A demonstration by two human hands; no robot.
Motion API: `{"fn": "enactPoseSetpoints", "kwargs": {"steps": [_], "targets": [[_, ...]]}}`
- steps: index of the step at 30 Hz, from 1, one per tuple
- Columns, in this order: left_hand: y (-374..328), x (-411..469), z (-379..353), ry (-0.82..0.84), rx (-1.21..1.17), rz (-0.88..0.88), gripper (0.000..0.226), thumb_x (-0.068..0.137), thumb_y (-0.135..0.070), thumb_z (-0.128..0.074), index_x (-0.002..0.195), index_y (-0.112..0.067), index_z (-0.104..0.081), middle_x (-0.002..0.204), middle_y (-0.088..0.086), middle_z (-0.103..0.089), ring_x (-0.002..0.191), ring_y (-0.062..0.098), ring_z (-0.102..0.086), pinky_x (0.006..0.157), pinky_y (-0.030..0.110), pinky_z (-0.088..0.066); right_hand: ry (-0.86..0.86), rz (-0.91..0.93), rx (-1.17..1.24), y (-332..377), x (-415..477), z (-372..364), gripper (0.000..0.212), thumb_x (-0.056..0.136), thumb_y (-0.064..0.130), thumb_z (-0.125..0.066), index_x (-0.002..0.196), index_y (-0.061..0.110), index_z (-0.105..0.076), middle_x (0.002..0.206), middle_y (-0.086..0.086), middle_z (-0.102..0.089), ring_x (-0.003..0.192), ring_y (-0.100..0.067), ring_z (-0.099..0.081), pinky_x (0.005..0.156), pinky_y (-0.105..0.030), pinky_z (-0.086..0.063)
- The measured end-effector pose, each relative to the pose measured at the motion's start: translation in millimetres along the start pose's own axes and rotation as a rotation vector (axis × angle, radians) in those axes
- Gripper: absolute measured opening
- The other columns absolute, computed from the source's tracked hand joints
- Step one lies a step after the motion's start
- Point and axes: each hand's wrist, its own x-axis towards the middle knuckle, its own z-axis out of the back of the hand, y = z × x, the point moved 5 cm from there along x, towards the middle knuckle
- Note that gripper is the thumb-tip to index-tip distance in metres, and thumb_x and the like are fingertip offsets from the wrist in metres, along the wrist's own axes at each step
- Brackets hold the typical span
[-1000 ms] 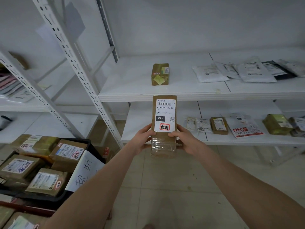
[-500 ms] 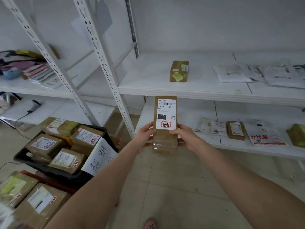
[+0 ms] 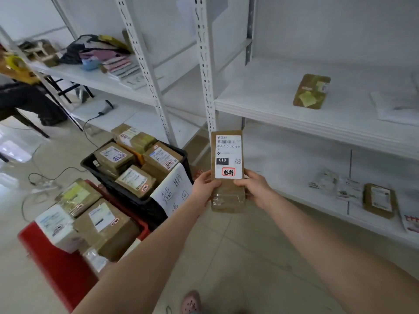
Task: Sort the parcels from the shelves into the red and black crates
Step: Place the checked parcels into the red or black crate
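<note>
Held in a two-handed grip, left hand [image 3: 205, 186] and right hand [image 3: 256, 189] curled round its lower sides, the parcel [image 3: 227, 155] stands upright right of the black crate [image 3: 88, 162], apparently for label-checking, and next needs carrying left into that or the red crate [image 3: 56, 268].

White mailer [image 3: 399, 107] cut off at right edge

Floor [image 3: 238, 257]: I saw bare tile, open passage.
Black crate [image 3: 90, 165]: parcels [image 3: 136, 180] filled it.
Red crate [image 3: 56, 275]: piled high.
Shelf upright [image 3: 206, 87]: stood just beside Black crate.
</note>
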Motion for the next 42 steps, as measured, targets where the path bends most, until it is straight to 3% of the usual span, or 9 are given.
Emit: {"fn": "enactPoseSetpoints", "kwargs": {"steps": [3,8,15,17,22,26,30,37,42], "targets": [[9,-1,41,-0.066,-0.067,0.011,0.049,0.089,-0.005,-0.062,0.136,-0.013,-0.048,0.120,0.006,-0.064,0.095,0.018,-0.063,0.082,0.032,-0.053,0.059,-0.011,-0.041,-6,6,-37,0.052,0.084,-0.003,-0.063,0.129,0.023,-0.058,0.105,-0.001,-0.070,0.096,-0.025,-0.066,0.082,-0.037,-0.052],[25,-8,116,-0.147,-0.150,0.015,0.047,0.090,-0.005,-0.058,0.132,-0.025,-0.056,0.120,-0.004,-0.065,0.113,0.018,-0.058,0.097,0.041,-0.048,0.142,-0.002,-0.126,-13,17,-111,0.058,0.084,-0.007,-0.062,0.133,0.022,-0.055,0.108,0.003,-0.069,0.104,-0.022,-0.063,0.091,-0.040,-0.052],[53,-23,257,-0.349,-0.413,0.009,0.039,0.089,-0.010,-0.065,0.126,-0.015,-0.057,0.116,0.004,-0.068,0.101,0.021,-0.066,0.081,0.037,-0.056,0.294,0.003,-0.282,-26,11,-260,0.050,0.087,0.004,-0.066,0.130,0.028,-0.056,0.111,0.002,-0.066,0.099,-0.019,-0.062,0.072,-0.030,-0.050],[64,-28,304,-0.437,-0.423,0.026,0.039,0.088,-0.013,-0.067,0.125,-0.013,-0.055,0.117,0.004,-0.066,0.096,0.017,-0.066,0.070,0.031,-0.056,0.354,-0.005,-0.342,-36,8,-309,0.046,0.089,0.009,-0.066,0.130,0.027,-0.055,0.114,0.003,-0.064,0.103,-0.019,-0.059,0.077,-0.032,-0.049],[110,-47,414,-0.592,-0.396,0.098,0.046,0.085,-0.018,-0.069,0.128,-0.012,-0.054,0.119,0.004,-0.064,0.104,0.021,-0.063,0.076,0.031,-0.052,0.501,0.014,-0.488,-81,0,-428,0.046,0.087,0.009,-0.067,0.131,0.022,-0.058,0.113,0.001,-0.066,0.100,-0.016,-0.061,0.086,-0.035,-0.052],[147,-59,480,-0.665,-0.407,0.138,0.029,0.088,-0.015,-0.065,0.116,-0.016,-0.062,0.105,0.006,-0.070,0.089,0.022,-0.068,0.074,0.033,-0.057,0.572,0.066,-0.683,-121,-6,-500,0.045,0.085,0.019,-0.069,0.129,0.026,-0.059,0.114,0.002,-0.067,0.100,-0.016,-0.062,0.093,-0.040,-0.051],[191,-60,514,-0.723,-0.430,0.214,0.026,0.090,-0.015,-0.064,0.116,-0.018,-0.064,0.101,0.005,-0.072,0.090,0.022,-0.069,0.075,0.035,-0.057,0.565,0.174,-0.984,-156,-3,-544,0.035,0.090,0.024,-0.064,0.124,0.020,-0.061,0.118,0.000,-0.065,0.103,-0.018,-0.058,0.079,-0.026,-0.044],[268,-47,524,-0.783,-0.462,0.373,0.021,0.096,-0.016,-0.054,0.115,-0.015,-0.062,0.106,0.006,-0.068,0.090,0.020,-0.064,0.065,0.027,-0.053,0.609,0.178,-1.336,-231,10,-582,0.049,0.092,0.010,-0.059,0.137,0.020,-0.043,0.132,-0.005,-0.048,0.118,-0.026,-0.051,0.097,-0.034,-0.045],[307,-23,533,-0.753,-0.267,0.433,0.019,0.095,-0.018,-0.053,0.111,-0.025,-0.061,0.113,0.003,-0.068,0.101,0.021,-0.063,0.093,0.043,-0.052,0.692,0.242,-1.620,-268,20,-588,0.058,0.091,0.021,-0.060,0.142,0.025,-0.031,0.132,-0.007,-0.044,0.121,-0.026,-0.046,0.090,-0.038,-0.048]]}}
